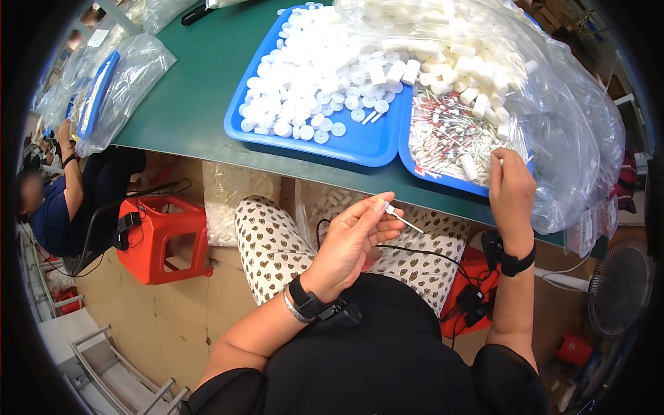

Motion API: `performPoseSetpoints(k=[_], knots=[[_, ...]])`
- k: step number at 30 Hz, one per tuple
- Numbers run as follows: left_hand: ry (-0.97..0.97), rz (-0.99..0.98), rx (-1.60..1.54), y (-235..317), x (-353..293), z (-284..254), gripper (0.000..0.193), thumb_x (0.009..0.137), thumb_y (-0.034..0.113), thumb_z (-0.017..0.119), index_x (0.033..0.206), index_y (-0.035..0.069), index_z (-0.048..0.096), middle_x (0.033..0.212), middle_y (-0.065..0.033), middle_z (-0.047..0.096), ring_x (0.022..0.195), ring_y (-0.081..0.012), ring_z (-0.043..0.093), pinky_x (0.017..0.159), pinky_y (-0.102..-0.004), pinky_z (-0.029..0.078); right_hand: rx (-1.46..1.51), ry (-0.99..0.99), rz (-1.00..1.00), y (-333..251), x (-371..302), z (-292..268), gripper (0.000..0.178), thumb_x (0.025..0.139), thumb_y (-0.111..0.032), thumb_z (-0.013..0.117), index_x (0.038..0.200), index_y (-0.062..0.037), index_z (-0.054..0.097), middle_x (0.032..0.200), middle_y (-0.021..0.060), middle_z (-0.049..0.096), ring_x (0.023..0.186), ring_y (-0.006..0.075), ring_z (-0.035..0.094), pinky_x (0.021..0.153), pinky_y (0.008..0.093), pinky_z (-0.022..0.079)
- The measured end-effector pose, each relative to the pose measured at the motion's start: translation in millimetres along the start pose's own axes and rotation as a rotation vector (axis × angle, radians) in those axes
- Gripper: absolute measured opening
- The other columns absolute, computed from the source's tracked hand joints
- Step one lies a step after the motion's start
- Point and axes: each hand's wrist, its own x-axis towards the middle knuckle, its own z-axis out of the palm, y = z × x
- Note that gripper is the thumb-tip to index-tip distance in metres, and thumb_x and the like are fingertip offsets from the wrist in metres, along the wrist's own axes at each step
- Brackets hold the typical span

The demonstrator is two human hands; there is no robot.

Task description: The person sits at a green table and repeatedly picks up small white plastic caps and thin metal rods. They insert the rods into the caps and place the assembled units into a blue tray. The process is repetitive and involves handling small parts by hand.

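My left hand [356, 238] is in front of the table edge, above my lap. Its thumb and fingers pinch a small white plastic piece with a thin metal pin [408, 223] sticking out to the lower right. Over the front right part of the right blue tray [453, 185] is my right hand [512, 187], its fingers bent together and pointing down at the parts. Whatever its fingertips hold, if anything, cannot be made out. Beside them lie many thin pins with red and white ends [443, 135] and a white foam cylinder [469, 167].
The left blue tray [373, 153] holds white plastic discs [297, 90]. Cream foam cylinders [477, 69] spill from a clear plastic bag [574, 131]. Both trays sit on the green table [180, 111]. A red stool [162, 238], a fan [619, 287] and a seated person [59, 197] are nearby.
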Motion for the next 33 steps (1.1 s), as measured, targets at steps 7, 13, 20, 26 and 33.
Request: performPoseSetpoints(k=[7, 13, 20, 26, 33], knots=[[0.004, 0.016, -0.017, -2, -3, -5, 0.040, 0.102, 0.025, 0.054, 0.132, -0.001, 0.052, 0.112, -0.0126, 0.065, 0.101, -0.0165, 0.066, 0.091, -0.0305, 0.053, 0.491, 0.053, 0.283, -13, 2, 3, 0.014, 0.101, -0.007, 0.050, 0.112, -0.0001, 0.055, 0.098, 0.0133, 0.068, 0.079, 0.0200, 0.069, 0.065, 0.0310, 0.052], [-0.006, -0.042, -0.113, -41, 15, -8, 0.035, 0.100, 0.030, 0.059, 0.121, 0.002, 0.060, 0.105, -0.0067, 0.066, 0.091, -0.0128, 0.066, 0.081, -0.0266, 0.054, 0.836, 0.052, 0.275, -23, -23, -12, 0.010, 0.102, -0.004, 0.048, 0.108, 0.0026, 0.051, 0.095, 0.0131, 0.064, 0.073, 0.0152, 0.065, 0.071, 0.0278, 0.055], [-0.050, -0.008, -0.143, -17, 0, -1, 0.041, 0.103, 0.030, 0.051, 0.129, -0.002, 0.052, 0.111, -0.0114, 0.065, 0.100, -0.0167, 0.066, 0.091, -0.0304, 0.054, 1.132, -0.218, 0.385, -83, -13, -24, 0.015, 0.097, 0.005, 0.052, 0.108, 0.0061, 0.062, 0.096, 0.0117, 0.065, 0.084, 0.0186, 0.069, 0.076, 0.0278, 0.055], [-0.118, 0.000, -0.251, 3, 1, -1, 0.039, 0.105, 0.027, 0.048, 0.130, -0.002, 0.049, 0.115, -0.0131, 0.064, 0.104, -0.0198, 0.065, 0.093, -0.0330, 0.054, 0.995, -0.222, 0.178, -94, -31, -5, 0.015, 0.088, 0.007, 0.064, 0.103, 0.0035, 0.068, 0.101, 0.0131, 0.066, 0.085, 0.0181, 0.068, 0.072, 0.0280, 0.055], [-0.097, 0.033, -0.258, 3, -5, -5, 0.038, 0.104, 0.026, 0.048, 0.131, -0.001, 0.049, 0.113, -0.0139, 0.064, 0.103, -0.0212, 0.066, 0.092, -0.0340, 0.054, 0.681, -0.338, -0.063, -100, -31, -6, 0.021, 0.084, 0.007, 0.066, 0.104, 0.0030, 0.065, 0.091, 0.0146, 0.066, 0.074, 0.0257, 0.065, 0.063, 0.0335, 0.052]])
